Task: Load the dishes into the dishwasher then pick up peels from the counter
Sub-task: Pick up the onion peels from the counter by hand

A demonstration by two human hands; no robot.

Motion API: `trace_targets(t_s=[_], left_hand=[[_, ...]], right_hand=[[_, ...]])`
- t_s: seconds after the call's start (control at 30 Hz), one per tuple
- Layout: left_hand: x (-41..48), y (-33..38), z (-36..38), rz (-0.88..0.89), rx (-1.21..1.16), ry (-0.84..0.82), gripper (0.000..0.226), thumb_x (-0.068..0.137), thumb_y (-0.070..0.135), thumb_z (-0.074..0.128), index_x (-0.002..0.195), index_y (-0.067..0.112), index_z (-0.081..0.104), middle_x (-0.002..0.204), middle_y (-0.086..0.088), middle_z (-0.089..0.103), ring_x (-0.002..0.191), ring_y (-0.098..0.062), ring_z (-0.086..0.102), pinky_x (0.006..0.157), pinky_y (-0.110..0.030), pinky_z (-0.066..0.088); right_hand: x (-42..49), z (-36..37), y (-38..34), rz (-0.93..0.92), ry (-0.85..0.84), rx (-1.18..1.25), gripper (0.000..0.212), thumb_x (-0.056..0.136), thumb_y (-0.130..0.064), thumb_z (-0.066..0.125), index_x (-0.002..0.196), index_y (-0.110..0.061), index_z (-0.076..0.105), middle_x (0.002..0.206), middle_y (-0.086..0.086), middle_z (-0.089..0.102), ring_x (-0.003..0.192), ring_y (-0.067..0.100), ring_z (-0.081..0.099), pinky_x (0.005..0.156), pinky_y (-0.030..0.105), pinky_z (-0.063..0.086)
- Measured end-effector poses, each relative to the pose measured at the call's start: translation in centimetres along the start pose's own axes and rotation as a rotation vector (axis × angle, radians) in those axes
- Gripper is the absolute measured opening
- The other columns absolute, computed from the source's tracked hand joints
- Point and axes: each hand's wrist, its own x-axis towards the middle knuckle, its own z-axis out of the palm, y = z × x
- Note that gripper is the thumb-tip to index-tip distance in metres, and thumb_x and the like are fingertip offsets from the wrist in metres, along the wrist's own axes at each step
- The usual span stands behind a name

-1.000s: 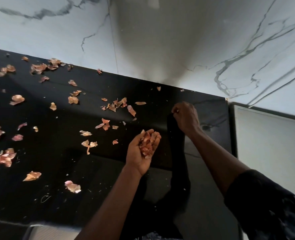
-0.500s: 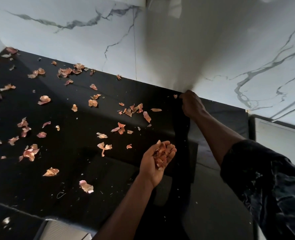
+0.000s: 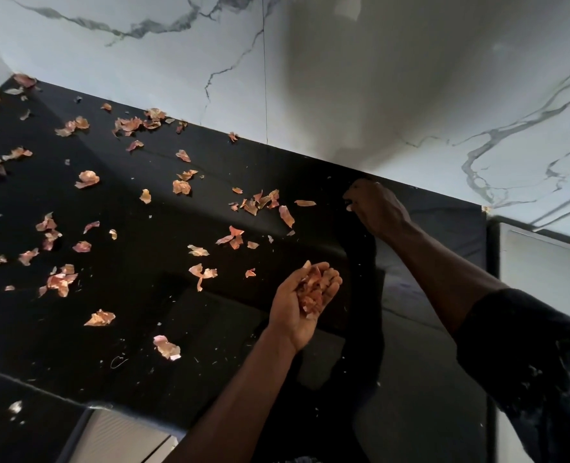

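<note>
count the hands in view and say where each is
2. Left hand, mid-frame, cups peels above the counter; right hand is at the counter's back edge by the wall. No others show.

Counter (image 3: 143,329): black, looks like polished stone, very glossy, mirrors pale wall (image 3: 143,78).
Wall: white marble look, grey veins, smooth, soft sheen.
Peels (image 3: 86,179): thin, dry, papery, crinkled, orange-pink, slight shine on some.
Sleeve (image 3: 527,362): dark cloth, matt, pale print on it.
Panel (image 3: 544,269) at right: white, smooth, matt.
</note>
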Motion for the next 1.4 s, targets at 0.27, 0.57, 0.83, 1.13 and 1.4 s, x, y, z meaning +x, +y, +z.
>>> trace_targets(t_s=[0.27, 0.57, 0.83, 1.13, 1.4], left_hand=[[-0.6, -0.1, -0.1, -0.012, -0.006, 0.019, 0.032, 0.101, 0.025, 0.055, 0.11, -0.001, 0.071, 0.109, -0.02, 0.072, 0.102, -0.028, 0.072, 0.085, -0.032, 0.061], [-1.0, -0.3, -0.7, 0.0, 0.0, 0.027, 0.034, 0.101, 0.025, 0.056, 0.117, -0.003, 0.067, 0.111, -0.021, 0.071, 0.102, -0.029, 0.072, 0.078, -0.031, 0.06], [-1.3, 0.2, -1.2, 0.003, -0.025, 0.004, 0.034, 0.102, 0.025, 0.053, 0.113, -0.002, 0.069, 0.107, -0.02, 0.071, 0.1, -0.028, 0.072, 0.082, -0.031, 0.061], [-0.9, -0.1, -0.8, 0.003, -0.021, -0.018, 0.034, 0.103, 0.025, 0.051, 0.113, -0.002, 0.068, 0.105, -0.018, 0.072, 0.1, -0.027, 0.072, 0.087, -0.031, 0.06], [-1.3, 0.0, -1.0, 0.008, -0.015, 0.025, 0.035, 0.102, 0.026, 0.053, 0.117, -0.001, 0.068, 0.11, -0.019, 0.072, 0.103, -0.027, 0.072, 0.083, -0.031, 0.059]], right_hand=[[-1.4, 1.3, -4.1, 0.031, 0.024, -0.064, 0.013, 0.093, -0.006, 0.055, 0.098, -0.007, 0.067, 0.1, 0.012, 0.059, 0.096, 0.033, 0.061, 0.069, 0.034, 0.044], [1.3, 0.5, -4.5, 0.172, 0.036, 0.135, 0.041, 0.087, -0.004, 0.065, 0.126, -0.014, 0.06, 0.129, 0.009, 0.053, 0.111, 0.034, 0.058, 0.089, 0.041, 0.05], [0.5, 1.4, -1.9, 0.18, 0.015, 0.164, 0.032, 0.081, -0.001, 0.06, 0.105, -0.015, 0.075, 0.111, 0.007, 0.07, 0.102, 0.031, 0.067, 0.087, 0.035, 0.054], [-1.1, 1.9, -4.5, 0.314, 0.063, 0.133, 0.011, 0.082, -0.004, 0.053, 0.076, -0.009, 0.061, 0.083, 0.012, 0.063, 0.083, 0.037, 0.065, 0.063, 0.031, 0.044], [1.6, 1.9, -7.8, -0.002, -0.088, 0.048, 0.056, 0.091, 0.001, 0.063, 0.142, -0.02, 0.054, 0.137, 0.012, 0.052, 0.121, 0.029, 0.057, 0.098, 0.043, 0.053]])
